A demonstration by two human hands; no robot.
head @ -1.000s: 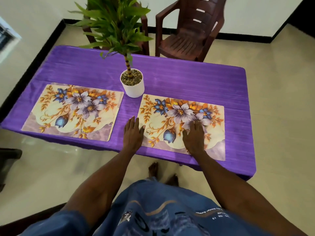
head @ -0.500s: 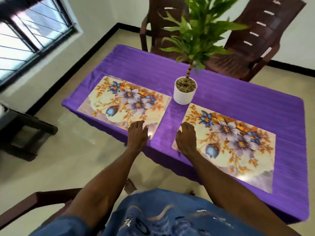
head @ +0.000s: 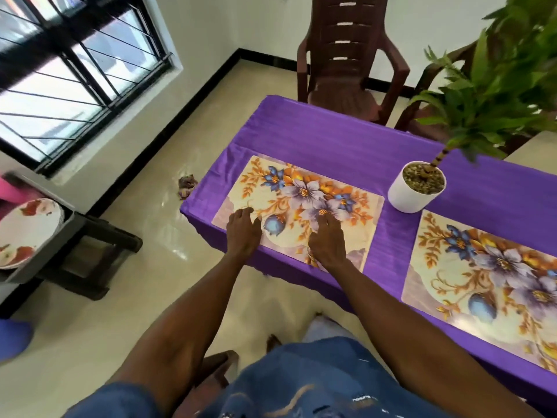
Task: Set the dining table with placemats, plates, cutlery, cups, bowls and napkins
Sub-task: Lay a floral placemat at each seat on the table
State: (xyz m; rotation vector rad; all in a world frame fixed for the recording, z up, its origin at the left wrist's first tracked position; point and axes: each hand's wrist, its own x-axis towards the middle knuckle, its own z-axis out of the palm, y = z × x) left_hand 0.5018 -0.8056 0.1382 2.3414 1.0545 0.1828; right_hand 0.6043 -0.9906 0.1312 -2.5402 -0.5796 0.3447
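Two floral placemats lie on the purple-clothed table (head: 325, 131). Both my hands rest flat on the left placemat (head: 355, 206): my left hand (head: 243, 232) presses its near left part, my right hand (head: 327, 241) presses its near middle, fingers straight. The right placemat (head: 488, 276) lies untouched beyond the plant pot. A white plate with a red pattern (head: 27, 230) sits on a low stand at the far left, apart from the table.
A white pot (head: 417, 191) with a leafy green plant stands between the mats at the table's far side. Brown plastic chairs (head: 343, 70) stand behind the table. A dark stool (head: 99, 251) and a barred window (head: 75, 64) are at the left.
Both hands have shifted from the right placemat across to the left one and now press flat on it. The view has swung left, bringing the plate and window into sight.
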